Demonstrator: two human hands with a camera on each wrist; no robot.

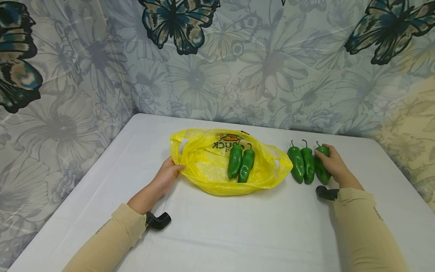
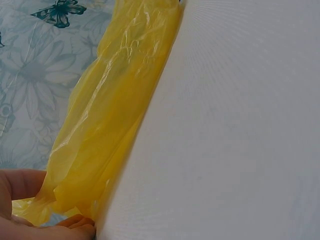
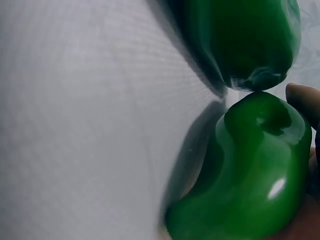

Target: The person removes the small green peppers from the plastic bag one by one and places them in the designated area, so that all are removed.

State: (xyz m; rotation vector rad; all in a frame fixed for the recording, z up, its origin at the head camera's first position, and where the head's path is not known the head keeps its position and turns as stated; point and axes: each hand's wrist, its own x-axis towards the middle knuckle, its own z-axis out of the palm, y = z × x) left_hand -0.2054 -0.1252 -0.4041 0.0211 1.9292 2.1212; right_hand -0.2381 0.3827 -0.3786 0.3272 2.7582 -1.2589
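A yellow plastic bag (image 1: 204, 181) lies with its mouth spread wide, and two green peppers (image 1: 234, 161) rest inside it. My left hand (image 1: 167, 175) pinches the bag's left edge near the handle; in the left wrist view thumb and fingers close on the thin yellow plastic (image 2: 110, 115). To the right of the bag, three more green peppers with curved stems lie side by side. My right hand (image 1: 334, 164) grips the rightmost pepper (image 1: 321, 170), thumb along its upper side. In the right wrist view that pepper (image 3: 255, 170) shows close up, with its neighbour (image 3: 245, 40) right beside it.
A white cloth covers the table (image 1: 238, 234). Behind it hangs a grey-blue fabric (image 1: 265, 75) printed with flowers and butterflies. The other two loose peppers (image 1: 307, 165) lie between the bag's right handle and my right hand. A black wrist mount (image 1: 158, 220) sits on each forearm.
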